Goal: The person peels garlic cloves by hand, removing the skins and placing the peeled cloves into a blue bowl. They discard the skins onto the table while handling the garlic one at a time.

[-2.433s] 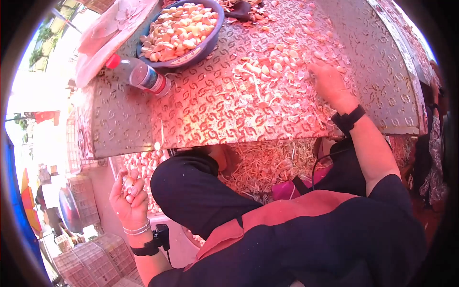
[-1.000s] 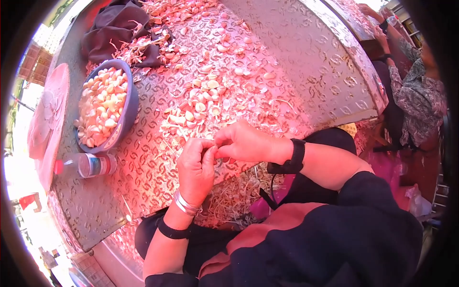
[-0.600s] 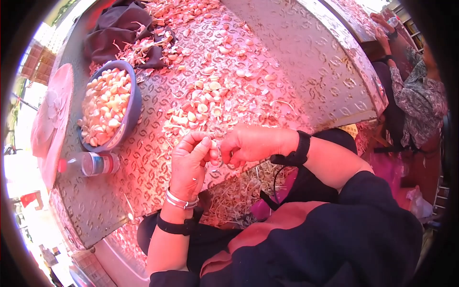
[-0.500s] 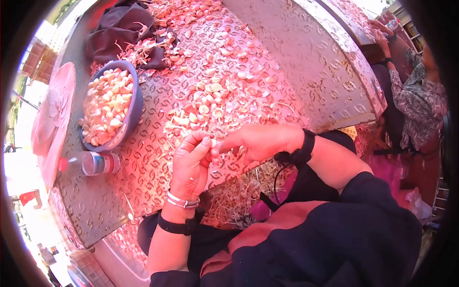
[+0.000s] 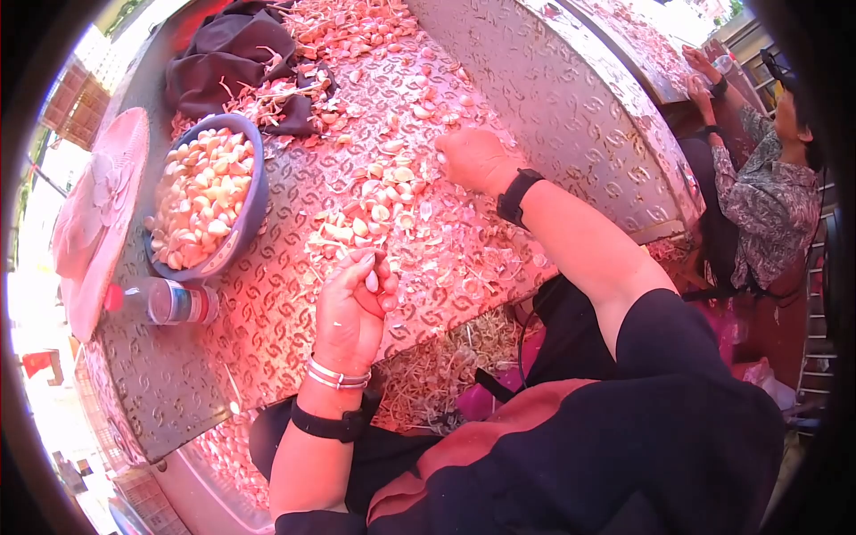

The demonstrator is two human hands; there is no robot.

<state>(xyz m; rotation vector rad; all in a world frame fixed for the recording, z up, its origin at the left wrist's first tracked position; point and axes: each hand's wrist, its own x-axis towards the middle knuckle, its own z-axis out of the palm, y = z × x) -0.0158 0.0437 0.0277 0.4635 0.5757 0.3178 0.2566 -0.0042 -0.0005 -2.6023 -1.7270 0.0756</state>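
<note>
My left hand is turned palm up near the table's front edge, its fingers curled round a garlic clove. Farther out, my right hand reaches over the table with its fingers closed and pointing left. A small pale spot shows at its fingertips, too small to name. Between and beyond the hands lies a loose pile of garlic cloves among papery skins. To the left, a blue bowl is heaped with pale garlic cloves.
A plastic bottle lies below the bowl, beside a pink hat. Dark cloth with skins is at the back left. A raised metal panel borders the right side. Another person works at the far right.
My right hand has left my left hand and moved away, up and to the right across the table. My left hand stays nearly in place, the clove now showing in its fingers.
</note>
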